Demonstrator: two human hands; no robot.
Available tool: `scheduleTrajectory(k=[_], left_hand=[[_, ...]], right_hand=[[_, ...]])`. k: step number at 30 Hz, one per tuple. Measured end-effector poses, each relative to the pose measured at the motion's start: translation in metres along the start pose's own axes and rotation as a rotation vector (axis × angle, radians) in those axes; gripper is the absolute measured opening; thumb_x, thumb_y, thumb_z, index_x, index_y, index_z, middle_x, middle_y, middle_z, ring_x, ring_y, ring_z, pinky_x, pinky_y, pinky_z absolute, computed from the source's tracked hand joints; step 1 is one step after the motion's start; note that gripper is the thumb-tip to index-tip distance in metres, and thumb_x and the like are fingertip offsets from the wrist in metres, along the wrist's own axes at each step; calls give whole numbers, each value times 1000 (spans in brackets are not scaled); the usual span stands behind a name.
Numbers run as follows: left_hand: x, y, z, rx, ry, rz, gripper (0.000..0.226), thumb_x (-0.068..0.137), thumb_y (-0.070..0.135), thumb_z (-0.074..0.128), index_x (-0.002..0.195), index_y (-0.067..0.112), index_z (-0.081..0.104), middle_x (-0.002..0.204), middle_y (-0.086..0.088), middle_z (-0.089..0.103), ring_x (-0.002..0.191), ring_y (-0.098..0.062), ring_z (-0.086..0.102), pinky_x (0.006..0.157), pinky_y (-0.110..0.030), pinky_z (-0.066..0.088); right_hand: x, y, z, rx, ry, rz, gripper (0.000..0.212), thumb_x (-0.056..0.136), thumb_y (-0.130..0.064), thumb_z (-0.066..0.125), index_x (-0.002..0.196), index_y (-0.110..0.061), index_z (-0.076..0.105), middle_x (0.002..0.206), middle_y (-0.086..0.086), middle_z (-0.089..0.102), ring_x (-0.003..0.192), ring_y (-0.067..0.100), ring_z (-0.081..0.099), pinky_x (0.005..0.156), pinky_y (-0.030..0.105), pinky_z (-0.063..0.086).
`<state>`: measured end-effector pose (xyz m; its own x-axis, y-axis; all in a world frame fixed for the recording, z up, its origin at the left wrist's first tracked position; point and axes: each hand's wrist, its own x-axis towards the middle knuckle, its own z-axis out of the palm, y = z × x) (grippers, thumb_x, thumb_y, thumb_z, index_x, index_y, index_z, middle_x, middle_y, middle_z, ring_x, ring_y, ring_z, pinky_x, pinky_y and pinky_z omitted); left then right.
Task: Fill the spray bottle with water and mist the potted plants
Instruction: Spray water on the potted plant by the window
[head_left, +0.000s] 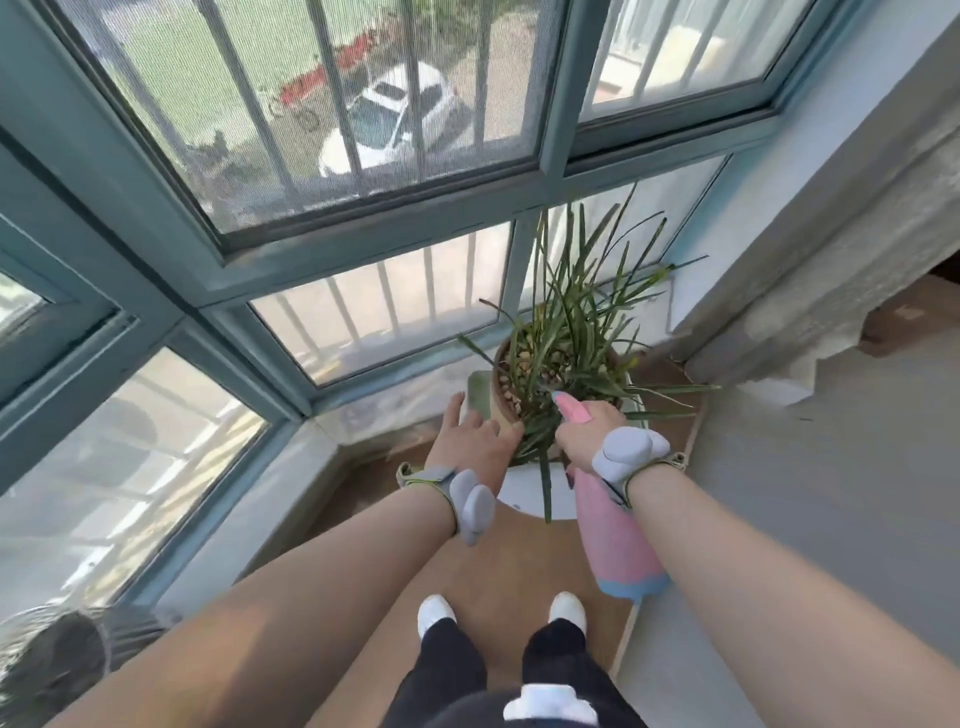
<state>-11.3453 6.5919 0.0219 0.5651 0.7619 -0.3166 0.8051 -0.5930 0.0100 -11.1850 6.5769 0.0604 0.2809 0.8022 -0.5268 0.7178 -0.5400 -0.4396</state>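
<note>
A potted plant (571, 332) with long thin green leaves grows in a brown clay pot (500, 387) topped with pebbles. The pot stands on a white round stand (524, 491) in the corner by the window. My right hand (584, 439) grips the head of a pink spray bottle (615, 540) with a blue base, its pink nozzle pointing into the leaves. My left hand (475, 436) lies with fingers spread against the near left rim of the pot, touching the leaves.
Teal window frames (363, 244) with bars run along the left and far side. A grey wall (831, 467) stands on the right. Below are a brown floor (498, 566) and my feet in white shoes (436, 613). A dark round object (57, 670) sits bottom left.
</note>
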Motion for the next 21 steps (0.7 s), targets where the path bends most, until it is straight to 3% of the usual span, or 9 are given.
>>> scheduleTrajectory(k=[1, 3, 7, 10, 14, 18, 21], left_hand=[[-1, -1, 0, 6, -7, 15, 55, 83, 8, 38, 136, 25, 33, 106, -6, 64, 116, -34, 47, 110, -57, -5], [-2, -1, 0, 13, 1, 31, 53, 85, 9, 37, 135, 26, 35, 108, -6, 64, 116, -34, 48, 110, -57, -6], [-2, -3, -3, 9, 21, 43, 51, 83, 7, 39, 132, 25, 38, 104, -5, 64, 112, -33, 50, 110, -57, -6], [-2, -5, -7, -9, 30, 47, 50, 83, 5, 38, 130, 24, 39, 101, -4, 64, 111, -33, 51, 111, -57, -7], [-2, -6, -12, -5, 32, 41, 49, 84, 5, 37, 130, 22, 39, 101, -5, 63, 110, -32, 50, 111, -57, -8], [-3, -5, -17, -11, 25, 28, 47, 87, 6, 36, 130, 23, 39, 104, -5, 63, 112, -32, 49, 111, -58, -9], [-3, -4, -18, -13, 32, 18, 47, 87, 6, 36, 130, 24, 40, 103, -4, 63, 111, -31, 49, 111, -57, -10]], right_hand=[[0, -1, 0, -9, 17, 5, 33, 99, -26, 36, 78, -14, 58, 79, 5, 57, 76, 29, 48, 69, 31, 34], [1, -3, -2, -4, 40, 26, 40, 100, -31, 35, 64, -17, 43, 66, 2, 45, 65, 27, 43, 64, 33, 32], [6, -7, -4, -37, 34, 47, 29, 99, -29, 35, 71, -26, 42, 68, -3, 44, 66, 24, 45, 67, 31, 33], [5, -10, -5, -59, 52, 32, 33, 98, -29, 34, 65, -31, 37, 72, -3, 46, 64, 20, 45, 67, 30, 32], [5, -14, -6, -65, 23, 28, 20, 99, -28, 35, 85, -23, 48, 77, 1, 51, 73, 25, 49, 68, 28, 33], [3, -17, -10, -33, 18, 9, 34, 100, -30, 36, 68, -23, 45, 72, 3, 52, 73, 28, 53, 63, 29, 34], [4, -20, -12, -25, 16, 6, 33, 100, -28, 38, 74, -12, 50, 78, 10, 55, 74, 30, 57, 65, 27, 37]])
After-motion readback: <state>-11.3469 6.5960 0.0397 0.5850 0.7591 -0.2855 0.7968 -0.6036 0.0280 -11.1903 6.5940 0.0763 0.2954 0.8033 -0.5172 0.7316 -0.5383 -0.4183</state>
